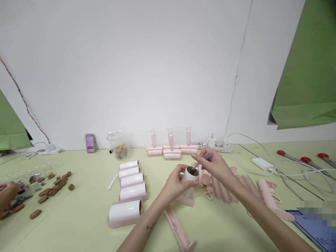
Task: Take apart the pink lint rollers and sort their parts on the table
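Observation:
My left hand (178, 180) is wrapped round a white lint roll (188, 176), tilted with its open brown core facing up. In my right hand (214, 162), fingers closed, is a slim pale tool (203, 160) whose dark narrow end reaches into the core; its exact kind I cannot make out. Below the roll shows a pale pink cover (187, 196). A pink handle (177, 225) lies on the table under my left wrist. Several white lint rolls in pink covers (132, 191) stand in a row to the left.
Finished-looking pink lint rollers (171, 150) stand by the wall. Pink handles (270, 196) and tubes lie right, near cables, a white adapter (262, 163) and a phone (315, 224). A plastic bag (118, 145) stands at the back. Far left, another person's hand (9, 194) is near brown pieces (54, 189).

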`<action>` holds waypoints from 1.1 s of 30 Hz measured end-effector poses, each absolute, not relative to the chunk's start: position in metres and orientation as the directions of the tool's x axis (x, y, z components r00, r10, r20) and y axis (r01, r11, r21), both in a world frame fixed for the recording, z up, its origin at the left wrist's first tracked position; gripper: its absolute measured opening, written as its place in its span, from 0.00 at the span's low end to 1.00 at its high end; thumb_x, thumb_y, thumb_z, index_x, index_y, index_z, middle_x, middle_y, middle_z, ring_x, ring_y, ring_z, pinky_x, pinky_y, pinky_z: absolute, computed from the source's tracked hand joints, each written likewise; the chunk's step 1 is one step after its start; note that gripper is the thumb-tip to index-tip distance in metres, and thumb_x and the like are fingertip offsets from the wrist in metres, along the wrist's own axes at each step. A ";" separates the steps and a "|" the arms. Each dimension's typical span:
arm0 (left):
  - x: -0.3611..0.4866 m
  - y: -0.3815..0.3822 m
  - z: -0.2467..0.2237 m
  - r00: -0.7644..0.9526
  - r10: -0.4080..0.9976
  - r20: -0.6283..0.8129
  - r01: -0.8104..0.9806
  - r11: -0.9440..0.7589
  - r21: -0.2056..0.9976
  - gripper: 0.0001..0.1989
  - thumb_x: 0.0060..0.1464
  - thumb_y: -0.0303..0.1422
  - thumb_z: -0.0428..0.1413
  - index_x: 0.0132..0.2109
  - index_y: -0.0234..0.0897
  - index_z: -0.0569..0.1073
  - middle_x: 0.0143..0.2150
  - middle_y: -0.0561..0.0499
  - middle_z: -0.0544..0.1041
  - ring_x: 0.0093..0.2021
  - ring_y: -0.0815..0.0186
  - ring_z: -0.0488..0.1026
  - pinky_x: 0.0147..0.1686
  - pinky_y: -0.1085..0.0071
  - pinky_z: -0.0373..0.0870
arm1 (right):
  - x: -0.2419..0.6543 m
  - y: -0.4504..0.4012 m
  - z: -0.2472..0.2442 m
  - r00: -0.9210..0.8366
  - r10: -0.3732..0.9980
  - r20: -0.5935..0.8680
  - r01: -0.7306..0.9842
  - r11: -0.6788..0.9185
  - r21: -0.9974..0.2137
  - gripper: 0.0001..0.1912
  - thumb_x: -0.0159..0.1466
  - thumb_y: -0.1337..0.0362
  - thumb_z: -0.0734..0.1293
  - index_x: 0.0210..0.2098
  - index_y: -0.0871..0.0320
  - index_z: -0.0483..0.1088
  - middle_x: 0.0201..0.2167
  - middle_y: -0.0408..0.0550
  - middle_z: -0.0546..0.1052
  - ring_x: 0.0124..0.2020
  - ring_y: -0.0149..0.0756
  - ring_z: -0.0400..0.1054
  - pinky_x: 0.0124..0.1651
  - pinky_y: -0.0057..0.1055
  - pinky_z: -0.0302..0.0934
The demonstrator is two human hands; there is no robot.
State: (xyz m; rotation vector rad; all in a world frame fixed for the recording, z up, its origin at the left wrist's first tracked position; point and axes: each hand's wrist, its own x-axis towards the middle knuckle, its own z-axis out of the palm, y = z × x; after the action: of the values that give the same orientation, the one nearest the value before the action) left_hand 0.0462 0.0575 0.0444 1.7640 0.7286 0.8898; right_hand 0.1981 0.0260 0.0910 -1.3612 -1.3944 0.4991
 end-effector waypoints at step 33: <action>0.028 0.064 0.017 0.816 0.553 0.167 0.507 -0.824 0.251 0.33 0.41 0.41 0.56 0.56 0.45 0.57 0.45 0.47 0.62 0.46 0.56 0.59 0.44 0.60 0.61 | 0.196 -0.028 0.133 0.364 0.554 0.749 0.492 0.569 -0.660 0.08 0.61 0.59 0.60 0.32 0.55 0.67 0.26 0.43 0.73 0.33 0.36 0.69 0.39 0.33 0.63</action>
State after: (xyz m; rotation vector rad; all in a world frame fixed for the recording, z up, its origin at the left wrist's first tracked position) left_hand 0.0276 0.0638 0.0173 2.8055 0.8275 0.3457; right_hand 0.1964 -0.0278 0.1332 -1.0401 -1.2633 0.0509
